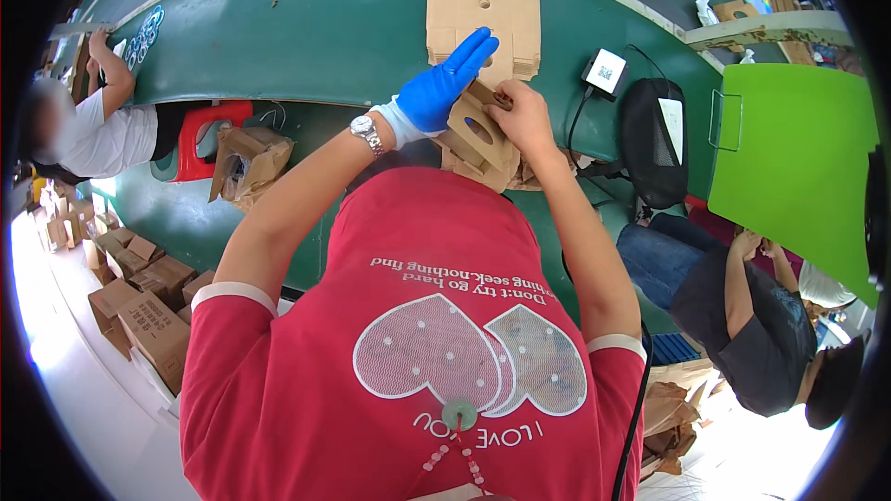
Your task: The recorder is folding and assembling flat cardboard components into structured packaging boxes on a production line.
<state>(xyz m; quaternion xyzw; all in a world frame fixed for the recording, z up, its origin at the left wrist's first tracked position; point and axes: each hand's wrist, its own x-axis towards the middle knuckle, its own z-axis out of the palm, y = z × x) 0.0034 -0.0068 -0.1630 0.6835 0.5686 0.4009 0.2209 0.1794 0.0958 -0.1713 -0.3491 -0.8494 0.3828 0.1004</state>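
Observation:
A small brown cardboard box [478,133] with an oval cutout is partly folded at the table's near edge, right in front of me. My right hand [525,119], bare, pinches its upper right edge between thumb and fingers. Against its upper left side lies my left hand [438,93] in a blue glove, fingers stretched out flat and pointing up and right; the thumb is hidden. Just beyond both hands, flat cardboard blanks [483,14] with round holes lie stacked on the green table [306,28].
To the right are a white device [604,71] with a cable, a black mesh bag [654,144] and a bright green panel [798,158]. Co-workers sit at far left and right. A red stool [206,139] and an opened paper bag [251,165] stand left; cartons [153,325] fill the lower left.

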